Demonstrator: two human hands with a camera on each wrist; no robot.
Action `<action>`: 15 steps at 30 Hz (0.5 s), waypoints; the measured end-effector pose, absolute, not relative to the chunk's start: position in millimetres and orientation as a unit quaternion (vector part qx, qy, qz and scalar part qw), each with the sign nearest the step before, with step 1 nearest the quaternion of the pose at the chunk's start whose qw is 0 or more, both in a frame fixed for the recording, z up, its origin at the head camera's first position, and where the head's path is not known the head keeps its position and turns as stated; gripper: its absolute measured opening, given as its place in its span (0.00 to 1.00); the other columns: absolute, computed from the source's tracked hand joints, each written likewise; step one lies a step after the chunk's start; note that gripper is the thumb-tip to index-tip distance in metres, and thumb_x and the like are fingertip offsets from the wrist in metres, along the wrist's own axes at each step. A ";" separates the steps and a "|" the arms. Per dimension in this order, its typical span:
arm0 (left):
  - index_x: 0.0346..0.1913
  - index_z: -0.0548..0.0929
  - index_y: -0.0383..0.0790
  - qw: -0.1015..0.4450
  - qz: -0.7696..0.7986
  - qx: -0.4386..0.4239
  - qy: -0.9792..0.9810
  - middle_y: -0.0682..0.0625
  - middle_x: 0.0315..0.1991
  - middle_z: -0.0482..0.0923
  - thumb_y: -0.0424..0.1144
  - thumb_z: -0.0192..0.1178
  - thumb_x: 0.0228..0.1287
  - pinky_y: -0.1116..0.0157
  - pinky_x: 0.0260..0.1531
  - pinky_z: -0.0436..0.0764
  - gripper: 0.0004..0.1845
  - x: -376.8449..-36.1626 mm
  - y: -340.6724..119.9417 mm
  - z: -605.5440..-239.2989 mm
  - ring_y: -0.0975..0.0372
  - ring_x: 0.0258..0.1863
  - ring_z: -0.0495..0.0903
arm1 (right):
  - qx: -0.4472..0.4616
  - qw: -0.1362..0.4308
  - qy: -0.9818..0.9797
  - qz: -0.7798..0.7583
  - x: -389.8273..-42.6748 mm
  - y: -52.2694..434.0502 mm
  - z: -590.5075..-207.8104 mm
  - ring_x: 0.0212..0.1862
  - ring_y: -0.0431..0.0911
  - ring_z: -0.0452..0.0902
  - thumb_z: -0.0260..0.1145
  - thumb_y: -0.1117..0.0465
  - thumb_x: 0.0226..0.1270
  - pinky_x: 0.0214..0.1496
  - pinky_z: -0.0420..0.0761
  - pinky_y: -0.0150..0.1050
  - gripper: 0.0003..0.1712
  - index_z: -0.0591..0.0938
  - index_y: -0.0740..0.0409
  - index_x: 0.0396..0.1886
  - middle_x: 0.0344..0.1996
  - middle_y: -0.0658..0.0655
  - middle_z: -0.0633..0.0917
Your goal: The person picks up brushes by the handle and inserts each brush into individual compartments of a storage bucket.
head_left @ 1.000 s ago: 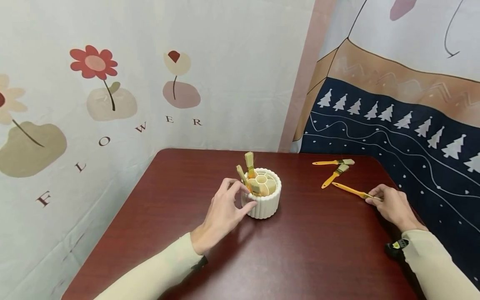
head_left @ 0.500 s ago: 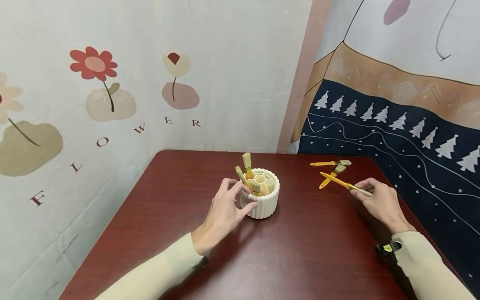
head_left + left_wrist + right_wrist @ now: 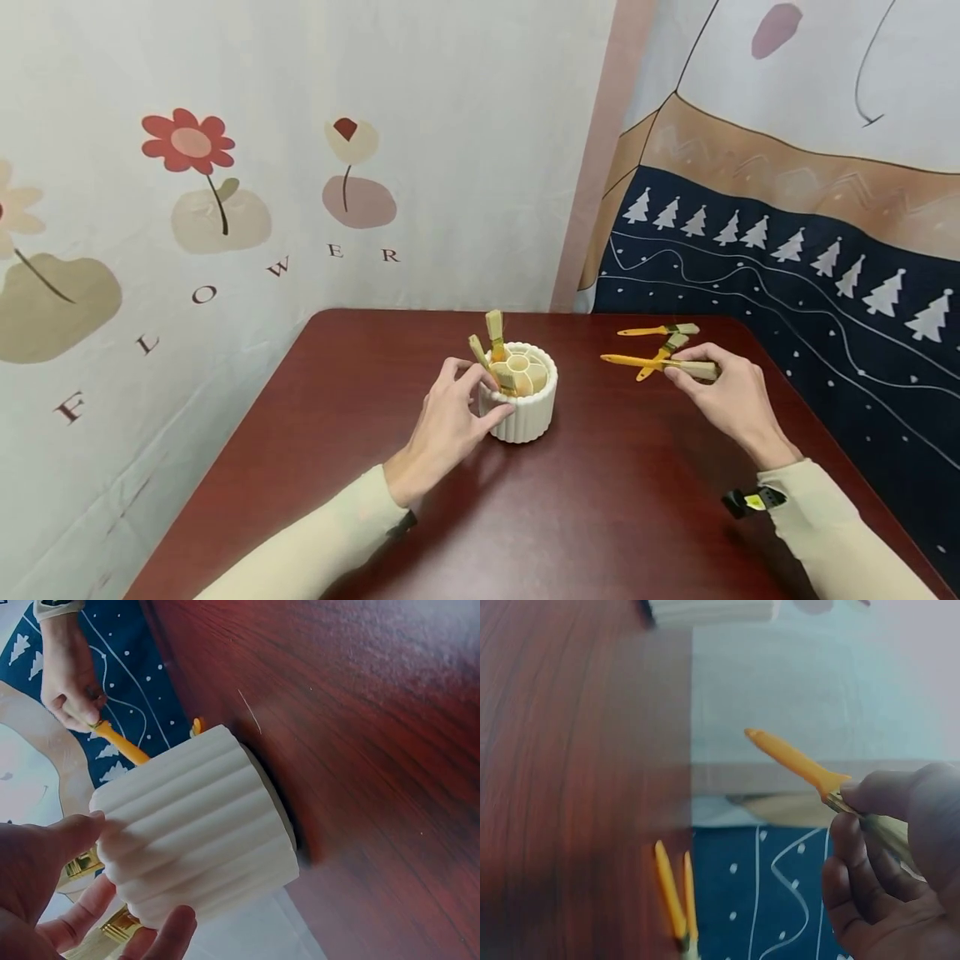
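A round cream holder (image 3: 523, 408) with ribbed sides and several compartments stands on the table. My left hand (image 3: 448, 417) holds it at its left rim, thumb and fingers spread along the edge in the left wrist view. Brushes with pale bristles (image 3: 494, 323) stand in its left compartments, bristles up. To the right, my right hand (image 3: 731, 400) pinches a paintbrush (image 3: 630, 360) by its metal band and bristles. Its yellow handle (image 3: 791, 760) points left toward the holder, raised above the table in the right wrist view.
Two more yellow-handled brushes lie at the table's back right: one paintbrush (image 3: 656, 330) nearly level, another brush (image 3: 677, 342) slanted and partly behind the held one. The dark red table (image 3: 585, 517) meets printed cloth backdrops (image 3: 465, 167) at the back and right.
My right hand has lifted the paintbrush off the table and carried it left, passing in front of the lying brushes. The left hand has stayed at the holder's rim.
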State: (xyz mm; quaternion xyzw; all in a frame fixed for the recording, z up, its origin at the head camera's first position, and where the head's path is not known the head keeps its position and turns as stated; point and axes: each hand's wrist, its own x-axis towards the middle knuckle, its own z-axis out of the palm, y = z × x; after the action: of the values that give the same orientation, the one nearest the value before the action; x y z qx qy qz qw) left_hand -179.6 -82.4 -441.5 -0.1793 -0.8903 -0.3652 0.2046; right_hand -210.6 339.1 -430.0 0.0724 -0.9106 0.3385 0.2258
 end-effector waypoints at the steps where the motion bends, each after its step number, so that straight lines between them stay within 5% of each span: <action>1: 0.46 0.88 0.46 0.202 -0.369 -0.178 -0.889 0.41 0.53 0.80 0.44 0.89 0.65 0.67 0.41 0.84 0.18 -180.0 -82.6 -442.3 0.59 0.34 0.84 | 0.075 0.226 -0.908 0.345 -209.5 335.5 -428.2 0.41 0.12 0.78 0.86 0.54 0.75 0.35 0.80 0.21 0.15 0.95 0.54 0.55 0.50 0.66 0.98; 7: 0.45 0.87 0.46 0.196 -0.383 -0.172 -0.886 0.42 0.53 0.79 0.45 0.90 0.64 0.63 0.44 0.88 0.19 -182.7 -84.5 -443.2 0.51 0.39 0.90 | 0.079 0.232 -0.895 0.372 -204.1 316.3 -417.2 0.45 0.12 0.79 0.86 0.54 0.75 0.40 0.79 0.21 0.16 0.95 0.52 0.57 0.49 0.61 0.99; 15: 0.45 0.88 0.46 0.194 -0.382 -0.178 -0.886 0.42 0.53 0.80 0.44 0.91 0.63 0.61 0.46 0.90 0.19 -186.4 -86.2 -443.0 0.49 0.40 0.91 | 0.109 0.237 -0.861 0.437 -204.5 299.6 -410.9 0.51 0.22 0.87 0.87 0.60 0.74 0.53 0.85 0.16 0.16 0.96 0.53 0.58 0.46 0.37 0.96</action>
State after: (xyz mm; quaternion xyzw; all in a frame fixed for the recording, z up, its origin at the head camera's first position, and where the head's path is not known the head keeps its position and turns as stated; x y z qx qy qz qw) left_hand -186.4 -86.2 -443.0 -0.1780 -0.8859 -0.3820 0.1939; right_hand -204.5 299.6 -410.9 0.1085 -0.8610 0.4369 0.2368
